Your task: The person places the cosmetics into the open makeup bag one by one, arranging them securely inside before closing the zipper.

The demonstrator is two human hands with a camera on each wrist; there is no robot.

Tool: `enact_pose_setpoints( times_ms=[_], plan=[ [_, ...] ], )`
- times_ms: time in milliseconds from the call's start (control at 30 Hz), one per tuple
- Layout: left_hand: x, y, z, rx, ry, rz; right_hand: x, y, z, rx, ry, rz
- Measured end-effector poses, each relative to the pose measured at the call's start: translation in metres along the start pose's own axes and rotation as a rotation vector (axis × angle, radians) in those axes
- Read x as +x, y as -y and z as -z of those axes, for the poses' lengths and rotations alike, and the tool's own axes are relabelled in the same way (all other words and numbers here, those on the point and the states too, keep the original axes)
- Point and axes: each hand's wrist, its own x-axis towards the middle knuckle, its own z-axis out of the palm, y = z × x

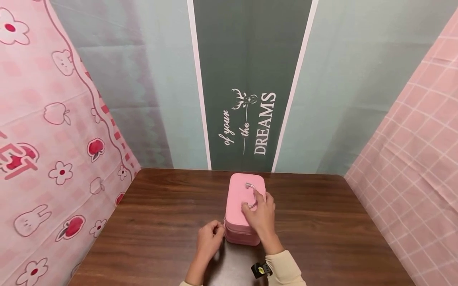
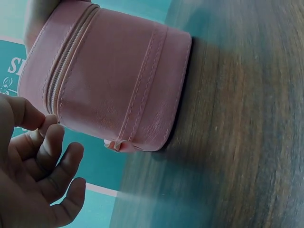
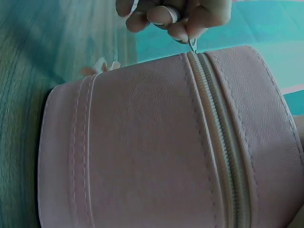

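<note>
A pink zippered case [image 1: 243, 198] stands upright on the table, with a clear carrying handle [image 1: 251, 186] on its lid. Its zipper [image 2: 64, 61] looks closed along the end facing the person. At the case's left near corner, my left hand [image 1: 209, 238] pinches the metal zipper pull [image 3: 192, 45] between thumb and index finger; its other fingers curl loosely. My right hand [image 1: 262, 214] holds the case from above, thumb and index finger by the handle's near end, other fingers over the right edge. In the left wrist view, the fingers pinching the pull hide most of it.
The case stands on a dark brown wood-grain table [image 1: 161, 210]. A green printed cloth [image 1: 250, 47] hangs behind it, with pink patterned cloths [image 1: 64, 131] at both sides. A black watch [image 1: 261, 270] is on the right wrist.
</note>
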Motion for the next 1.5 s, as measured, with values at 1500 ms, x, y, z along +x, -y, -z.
enact_pose_setpoints(
  times_ms=[1500],
  plan=[
    [0.0,0.003,0.006,-0.009,-0.045,0.001,0.028,-0.016,-0.008,-0.024,0.077,0.303]
  ],
)
